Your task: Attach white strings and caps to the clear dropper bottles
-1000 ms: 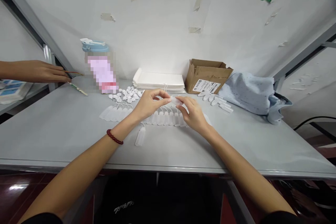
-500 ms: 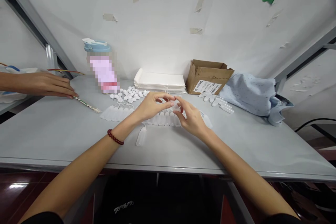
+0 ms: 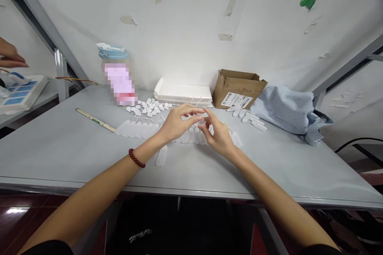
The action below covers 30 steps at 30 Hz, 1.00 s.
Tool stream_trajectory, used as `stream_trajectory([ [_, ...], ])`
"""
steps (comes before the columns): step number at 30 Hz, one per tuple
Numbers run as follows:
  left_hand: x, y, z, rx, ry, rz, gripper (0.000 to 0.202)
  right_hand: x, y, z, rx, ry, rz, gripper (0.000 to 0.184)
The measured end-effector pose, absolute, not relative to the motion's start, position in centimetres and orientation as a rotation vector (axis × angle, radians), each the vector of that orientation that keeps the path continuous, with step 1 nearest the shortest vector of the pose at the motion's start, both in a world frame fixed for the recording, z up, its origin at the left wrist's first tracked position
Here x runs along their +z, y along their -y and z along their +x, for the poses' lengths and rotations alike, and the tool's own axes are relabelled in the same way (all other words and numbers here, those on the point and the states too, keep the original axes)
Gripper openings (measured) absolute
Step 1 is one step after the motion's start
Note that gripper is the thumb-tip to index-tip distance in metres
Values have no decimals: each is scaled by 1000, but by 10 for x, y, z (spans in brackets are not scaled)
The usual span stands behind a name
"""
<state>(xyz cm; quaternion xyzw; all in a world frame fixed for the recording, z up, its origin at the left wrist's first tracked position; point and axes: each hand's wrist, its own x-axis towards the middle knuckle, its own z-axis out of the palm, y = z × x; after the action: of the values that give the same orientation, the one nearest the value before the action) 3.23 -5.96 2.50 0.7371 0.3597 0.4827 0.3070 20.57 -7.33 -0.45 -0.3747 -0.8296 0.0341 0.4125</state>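
Note:
A small translucent white plastic piece (image 3: 201, 122) sits between my two hands, mostly hidden by the fingers. My left hand (image 3: 179, 122) is closed, thumb and fingertips pinching its left side. Opposite it, my right hand (image 3: 218, 130) pinches the same piece from the right, fingertips meeting the left ones. Below and behind them lies a row of translucent plastic tubes with white loops (image 3: 136, 128), running left to right. One single tube (image 3: 161, 156) lies apart, nearer the table's front edge.
White small caps (image 3: 151, 106) are heaped behind the row. A thin strip (image 3: 95, 120) lies to the left. Against the wall stand a blurred bottle with a blue lid (image 3: 112, 52), white stacked sheets (image 3: 184, 91), a cardboard box (image 3: 239, 89) and blue cloth (image 3: 284, 107). Another person's hand (image 3: 12, 53) is far left.
The other person's hand has let go of the thin strip and moved up and left, leaving it on the table. My hands stay together on the piece, nearly in place.

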Motion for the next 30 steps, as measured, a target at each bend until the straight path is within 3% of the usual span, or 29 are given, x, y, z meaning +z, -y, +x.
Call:
stream_trajectory([
  [9,28,63,37,1327,-879,1881,14,-3,74,205,189,2038,-963,39],
  [17,24,66,37,1487,-962,2108,14,5,77,203,487,1902,-1040,34],
  [23,16,61,36,1564,-892,2399,16,6,77,202,687,1761,-1063,46],
  [30,17,60,33,1452,-901,2640,23,7,77,201,923,1627,-1006,43],
])
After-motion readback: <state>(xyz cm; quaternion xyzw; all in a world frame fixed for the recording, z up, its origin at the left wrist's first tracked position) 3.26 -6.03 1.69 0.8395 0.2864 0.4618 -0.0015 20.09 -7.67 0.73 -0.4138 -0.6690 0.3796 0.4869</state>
